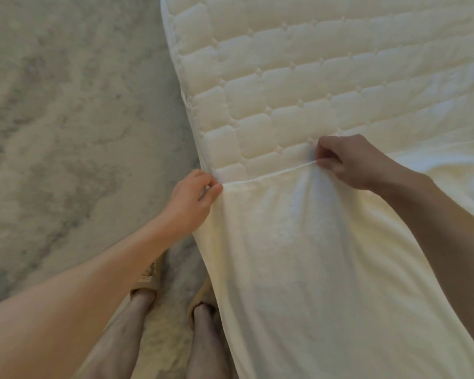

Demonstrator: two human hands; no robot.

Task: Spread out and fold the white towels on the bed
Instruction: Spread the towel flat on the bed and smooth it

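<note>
1. A white terry towel [312,255] has its hemmed top edge stretched taut between both hands; the rest drapes toward the viewer over the bed's near corner.
2. The left hand [196,199]: its grip pinches the towel's left corner at the bed's edge.
3. The right hand [350,162]: its grip pinches the hem farther along (fingers curled).
4. The cream quilted bed mattress [285,77] lies beneath the towel.
5. The mottled beige carpet [66,119] lies left of the bed.

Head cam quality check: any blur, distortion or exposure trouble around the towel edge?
Head view: soft throughout, floor smeared; wide-angle bows the mattress edge; left hand bright, right hand shadowed; white towel on white mattress is low contrast, but the pinched hem reads.
</note>
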